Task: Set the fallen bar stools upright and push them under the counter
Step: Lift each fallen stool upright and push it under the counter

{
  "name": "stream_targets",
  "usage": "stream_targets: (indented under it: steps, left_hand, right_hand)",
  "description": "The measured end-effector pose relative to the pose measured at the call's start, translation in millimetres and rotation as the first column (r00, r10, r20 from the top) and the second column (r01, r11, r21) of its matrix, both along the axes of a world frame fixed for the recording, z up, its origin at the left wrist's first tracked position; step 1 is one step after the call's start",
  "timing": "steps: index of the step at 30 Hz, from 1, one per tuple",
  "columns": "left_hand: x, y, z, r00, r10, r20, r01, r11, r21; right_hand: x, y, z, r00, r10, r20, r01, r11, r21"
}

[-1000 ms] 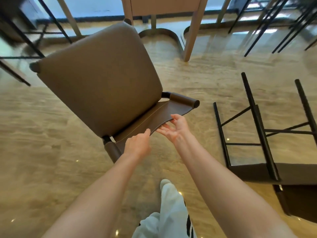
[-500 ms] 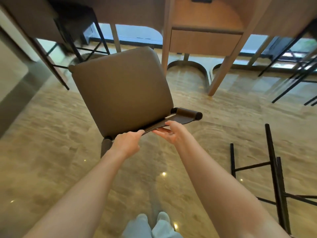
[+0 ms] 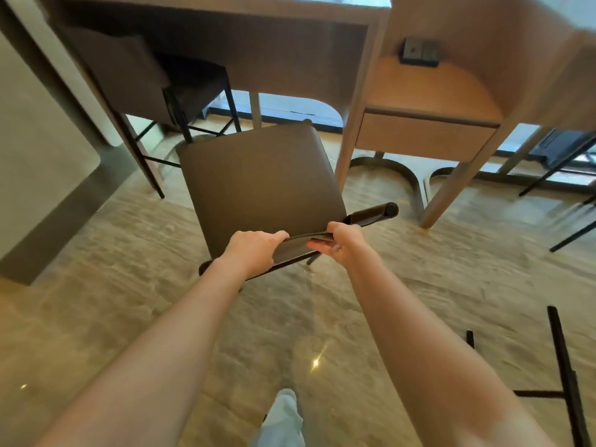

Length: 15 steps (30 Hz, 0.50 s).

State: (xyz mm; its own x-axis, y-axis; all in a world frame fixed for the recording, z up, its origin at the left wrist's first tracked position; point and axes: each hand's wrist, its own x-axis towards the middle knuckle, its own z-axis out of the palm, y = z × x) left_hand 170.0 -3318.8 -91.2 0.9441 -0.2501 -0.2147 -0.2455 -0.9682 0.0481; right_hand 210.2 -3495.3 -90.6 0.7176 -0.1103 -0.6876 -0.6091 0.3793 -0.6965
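Note:
A brown leather bar stool (image 3: 261, 185) stands upright in front of me, its square seat facing the wooden counter (image 3: 245, 56). My left hand (image 3: 254, 250) grips the low backrest strap from above. My right hand (image 3: 342, 243) holds the same strap just to the right, fingers curled under it. The stool's legs are mostly hidden below the seat. A second stool (image 3: 562, 375) lies fallen at the lower right; only its black legs show.
Another brown stool (image 3: 135, 79) is tucked under the counter at the left. A wooden counter leg (image 3: 351, 133) stands just right of the held stool. A grey wall (image 3: 38, 156) is on the left. More black stool legs (image 3: 561, 162) show far right. The floor is glossy beige stone.
The stool has moved away from me toward the counter and come level, with both hands closing on its backrest. The view has lifted, so the fallen stool has slid to the lower right edge.

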Motion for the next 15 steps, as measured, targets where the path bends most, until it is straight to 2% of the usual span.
stream_targets:
  steps: [5, 15]
  left_hand:
    - [40.9, 17.2, 15.3, 0.998, 0.053, 0.025, -0.053, 0.998, 0.017]
    - [106.6, 49.4, 30.3, 0.988, 0.139, 0.071, -0.141, 0.99, 0.028]
  right_hand:
    - [38.6, 23.1, 14.1, 0.999, -0.01, 0.034, 0.008, 0.999, 0.052]
    - [115.3, 54.6, 32.9, 0.992, 0.124, 0.037, -0.124, 0.992, -0.026]
